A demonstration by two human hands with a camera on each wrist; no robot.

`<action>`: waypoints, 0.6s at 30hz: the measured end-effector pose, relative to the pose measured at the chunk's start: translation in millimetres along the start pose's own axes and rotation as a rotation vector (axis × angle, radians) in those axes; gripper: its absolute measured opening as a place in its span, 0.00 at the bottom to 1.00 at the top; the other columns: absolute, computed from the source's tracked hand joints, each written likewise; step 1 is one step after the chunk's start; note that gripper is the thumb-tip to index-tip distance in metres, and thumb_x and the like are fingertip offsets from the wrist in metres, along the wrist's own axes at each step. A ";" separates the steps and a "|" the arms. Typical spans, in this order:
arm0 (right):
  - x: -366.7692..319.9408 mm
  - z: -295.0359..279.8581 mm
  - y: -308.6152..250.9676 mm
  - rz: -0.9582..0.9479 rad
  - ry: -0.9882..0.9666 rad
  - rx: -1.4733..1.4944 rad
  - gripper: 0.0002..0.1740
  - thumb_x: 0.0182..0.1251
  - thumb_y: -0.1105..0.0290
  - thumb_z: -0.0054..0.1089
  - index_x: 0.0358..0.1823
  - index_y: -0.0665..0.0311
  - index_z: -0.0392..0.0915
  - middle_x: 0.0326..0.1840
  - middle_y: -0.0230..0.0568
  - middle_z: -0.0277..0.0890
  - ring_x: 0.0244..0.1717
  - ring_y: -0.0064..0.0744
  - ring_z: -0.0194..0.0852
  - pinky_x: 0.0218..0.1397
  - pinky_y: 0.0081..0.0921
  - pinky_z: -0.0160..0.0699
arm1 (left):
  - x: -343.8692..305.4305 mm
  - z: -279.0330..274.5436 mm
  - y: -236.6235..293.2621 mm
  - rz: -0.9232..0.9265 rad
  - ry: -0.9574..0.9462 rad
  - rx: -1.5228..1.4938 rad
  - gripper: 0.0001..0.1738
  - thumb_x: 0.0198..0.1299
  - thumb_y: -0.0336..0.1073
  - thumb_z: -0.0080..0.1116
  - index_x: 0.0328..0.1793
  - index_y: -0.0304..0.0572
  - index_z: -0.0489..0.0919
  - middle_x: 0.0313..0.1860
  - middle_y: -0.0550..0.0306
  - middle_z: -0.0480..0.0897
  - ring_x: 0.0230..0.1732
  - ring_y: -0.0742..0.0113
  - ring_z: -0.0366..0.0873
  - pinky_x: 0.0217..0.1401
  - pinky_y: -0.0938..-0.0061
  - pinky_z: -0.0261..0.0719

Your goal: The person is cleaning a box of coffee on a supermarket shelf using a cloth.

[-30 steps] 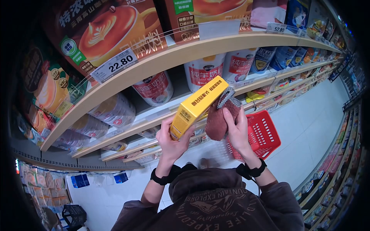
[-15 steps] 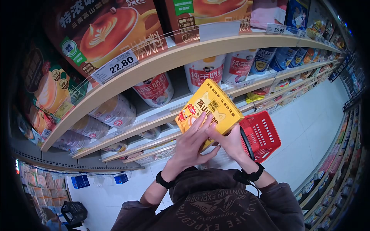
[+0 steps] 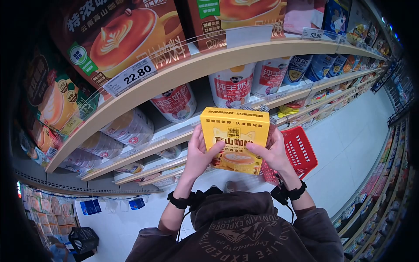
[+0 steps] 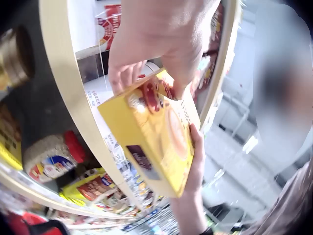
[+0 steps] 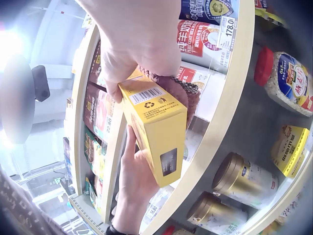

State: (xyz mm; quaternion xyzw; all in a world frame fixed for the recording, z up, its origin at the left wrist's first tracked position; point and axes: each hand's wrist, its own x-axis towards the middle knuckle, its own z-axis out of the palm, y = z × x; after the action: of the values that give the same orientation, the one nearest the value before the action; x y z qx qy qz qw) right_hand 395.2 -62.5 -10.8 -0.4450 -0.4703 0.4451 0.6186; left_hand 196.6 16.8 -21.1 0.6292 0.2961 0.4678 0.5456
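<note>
Both hands hold a yellow coffee box (image 3: pixel 235 142) upright with its printed front toward the head camera. My left hand (image 3: pixel 198 150) grips its left side, the thumb lying on the front face. On the right side my right hand (image 3: pixel 275 150) grips it the same way, thumb on the front. A dark reddish cloth with a checked edge (image 5: pixel 191 93) is pinned behind the box at my right hand. In the left wrist view the box (image 4: pixel 151 132) shows its side and front, with the fingers of both hands around it.
Shelves with a curved wooden edge (image 3: pixel 174 65) run across in front, carrying large coffee packs (image 3: pixel 126 35) and white-red milk powder cans (image 3: pixel 231 85). A red basket (image 3: pixel 301 153) is at the right below the hands. A dark basket (image 3: pixel 83 240) stands on the floor at lower left.
The box has turned from a tilted position to upright, front facing the camera. The left hand has moved from across the front to the left side; the cloth is now mostly behind the box.
</note>
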 end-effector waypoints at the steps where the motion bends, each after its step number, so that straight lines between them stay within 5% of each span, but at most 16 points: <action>1: -0.3 2.7 -5.5 0.056 -0.032 -0.035 0.36 0.57 0.69 0.71 0.63 0.71 0.60 0.59 0.44 0.71 0.59 0.28 0.70 0.62 0.29 0.69 | -0.6 -4.5 0.2 -0.141 -0.039 -0.134 0.34 0.58 0.26 0.63 0.68 0.33 0.61 0.61 0.45 0.74 0.62 0.64 0.73 0.65 0.68 0.71; 2: -0.2 1.2 -0.3 0.056 -0.031 -0.035 0.36 0.57 0.69 0.71 0.63 0.71 0.60 0.59 0.44 0.71 0.59 0.28 0.70 0.62 0.29 0.69 | -1.2 -6.8 -0.5 -0.281 -0.077 -0.268 0.30 0.59 0.26 0.62 0.66 0.33 0.63 0.58 0.49 0.76 0.59 0.66 0.75 0.63 0.70 0.73; 5: 1.5 -11.2 15.6 -0.030 -0.145 0.054 0.40 0.65 0.58 0.64 0.70 0.68 0.54 0.63 0.38 0.67 0.64 0.26 0.62 0.65 0.25 0.63 | -6.3 -8.3 -6.8 -0.213 -0.040 -0.307 0.26 0.61 0.26 0.60 0.63 0.33 0.64 0.55 0.52 0.78 0.54 0.70 0.77 0.59 0.73 0.76; 8: 6.5 -13.9 -6.8 0.205 -0.131 0.404 0.36 0.69 0.60 0.59 0.71 0.68 0.54 0.62 0.36 0.67 0.63 0.22 0.61 0.63 0.22 0.62 | -10.7 -11.2 -8.9 -0.188 -0.012 -0.313 0.26 0.61 0.26 0.60 0.63 0.33 0.64 0.55 0.51 0.77 0.54 0.70 0.77 0.59 0.73 0.75; 10: 10.0 -14.9 -13.9 0.169 -0.138 0.171 0.29 0.70 0.67 0.56 0.68 0.67 0.59 0.58 0.34 0.69 0.58 0.19 0.63 0.60 0.20 0.64 | -12.3 -12.1 -9.4 -0.184 0.003 -0.308 0.26 0.61 0.27 0.60 0.63 0.34 0.64 0.54 0.51 0.77 0.54 0.70 0.77 0.59 0.73 0.75; 13: 19.0 -22.4 -15.9 -0.009 0.036 -0.103 0.21 0.70 0.75 0.53 0.63 0.68 0.66 0.51 0.31 0.73 0.49 0.17 0.67 0.55 0.18 0.67 | -14.3 -11.5 -6.8 -0.119 0.019 -0.274 0.26 0.60 0.25 0.61 0.61 0.34 0.64 0.54 0.51 0.77 0.54 0.70 0.77 0.60 0.74 0.75; 16: 22.7 -19.7 -30.3 -0.301 0.201 -0.160 0.17 0.70 0.76 0.52 0.59 0.69 0.69 0.51 0.35 0.74 0.51 0.20 0.69 0.57 0.20 0.67 | -15.4 -9.2 -2.7 -0.048 0.020 -0.101 0.25 0.58 0.22 0.63 0.58 0.34 0.65 0.53 0.51 0.77 0.54 0.70 0.77 0.59 0.74 0.75; 18: 23.7 -9.2 -53.1 -0.618 0.168 -0.563 0.21 0.56 0.84 0.55 0.53 0.68 0.75 0.52 0.46 0.75 0.50 0.39 0.74 0.57 0.29 0.70 | -15.0 -7.7 -4.2 -0.017 0.017 -0.069 0.24 0.57 0.21 0.64 0.56 0.34 0.65 0.51 0.52 0.78 0.54 0.71 0.76 0.58 0.75 0.76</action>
State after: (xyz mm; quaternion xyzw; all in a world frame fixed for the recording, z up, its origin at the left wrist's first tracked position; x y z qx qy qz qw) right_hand 415.0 -51.8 43.6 -0.4695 -0.6327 0.0548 0.6134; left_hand 184.3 7.6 -29.3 0.6035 0.2897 0.4784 0.5684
